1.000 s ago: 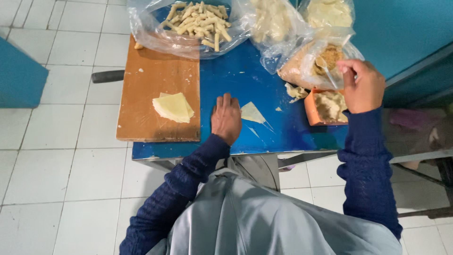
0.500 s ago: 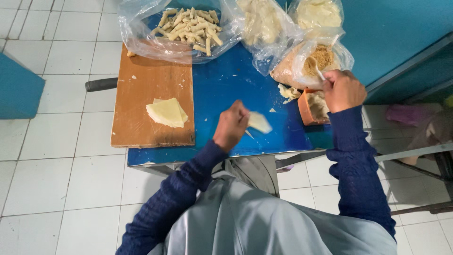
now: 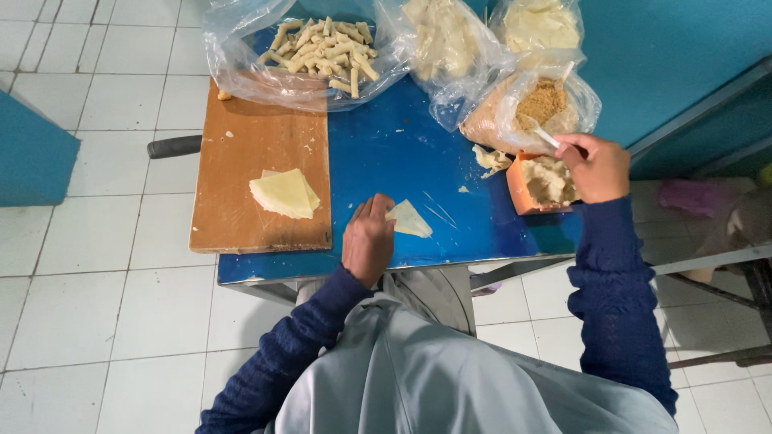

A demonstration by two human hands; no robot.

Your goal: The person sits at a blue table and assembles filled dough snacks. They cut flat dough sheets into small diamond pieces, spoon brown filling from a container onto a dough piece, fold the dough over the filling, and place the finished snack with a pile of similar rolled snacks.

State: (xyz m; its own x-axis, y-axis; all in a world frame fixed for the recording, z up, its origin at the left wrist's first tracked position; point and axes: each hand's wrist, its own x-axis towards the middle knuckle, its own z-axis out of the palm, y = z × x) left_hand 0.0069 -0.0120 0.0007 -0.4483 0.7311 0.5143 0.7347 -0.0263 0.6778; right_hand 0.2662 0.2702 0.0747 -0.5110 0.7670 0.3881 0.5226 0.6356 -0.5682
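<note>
My left hand [image 3: 368,241] rests on the blue table [image 3: 402,153] and pinches the edge of a pale triangular pastry wrapper [image 3: 410,219] lying flat there. My right hand [image 3: 597,167] is closed around a white spoon [image 3: 540,135] whose tip points into a clear bag of brown crumbs [image 3: 540,103]. Just below that hand stands an orange tub of pale filling [image 3: 547,183]. A stack of yellow triangular wrappers [image 3: 283,194] sits on a wooden cutting board [image 3: 241,145] at the left.
At the table's far edge lie a clear bag of rolled pastry sticks [image 3: 318,47] and two bags of pale dough [image 3: 442,36]. A black handle [image 3: 173,146] sticks out left of the board. White tiled floor surrounds the table; a blue wall stands at right.
My left hand has lifted slightly and shifted onto the wrapper's edge near the table front. My right hand stays by the crumb bag and orange tub with the spoon.
</note>
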